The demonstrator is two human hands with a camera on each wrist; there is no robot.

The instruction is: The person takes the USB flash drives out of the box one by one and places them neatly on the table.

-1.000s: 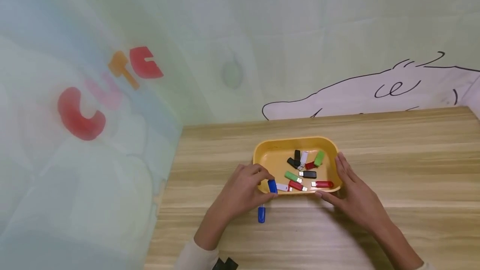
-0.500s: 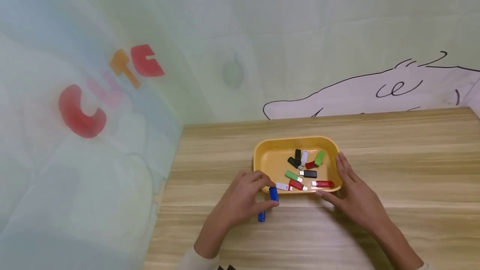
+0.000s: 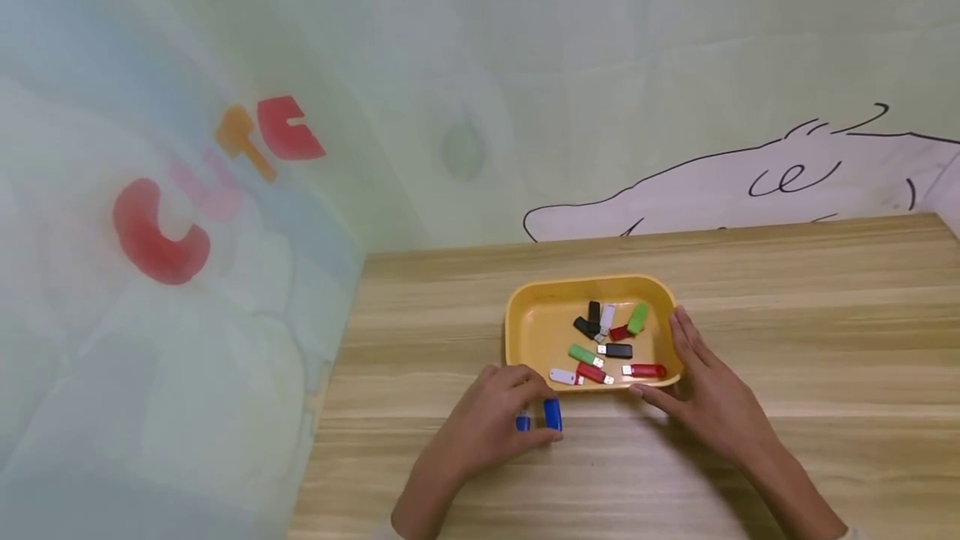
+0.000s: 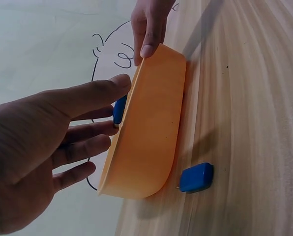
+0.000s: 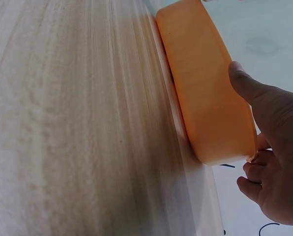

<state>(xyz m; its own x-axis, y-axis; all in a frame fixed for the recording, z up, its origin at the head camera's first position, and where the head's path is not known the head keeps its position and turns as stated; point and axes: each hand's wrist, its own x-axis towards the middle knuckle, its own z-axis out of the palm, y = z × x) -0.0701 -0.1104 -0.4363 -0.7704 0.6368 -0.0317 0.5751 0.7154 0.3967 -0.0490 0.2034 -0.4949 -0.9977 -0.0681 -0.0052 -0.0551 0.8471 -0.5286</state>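
Observation:
My left hand [image 3: 495,423] pinches a blue USB flash drive [image 3: 552,414] between thumb and fingertips, just in front of the yellow tray [image 3: 536,332]. Another blue flash drive [image 4: 196,177] lies on the wooden table beside the tray; in the head view the left hand partly hides it. At the tray's right end my right hand [image 3: 716,394] holds the corner, its thumb against the front wall and its fingers along the side. Inside the tray lie several flash drives: black [image 3: 618,351], red [image 3: 648,371], green [image 3: 583,355] and white [image 3: 562,376].
The wood-grain table [image 3: 825,340] reaches back to a pale printed curtain [image 3: 420,148] with line drawings. A second curtain side with coloured letters [image 3: 288,127] borders the table on the left.
My left hand has drawn the pinched blue flash drive from over the tray's front rim toward me, above the table. My right hand stays on the tray.

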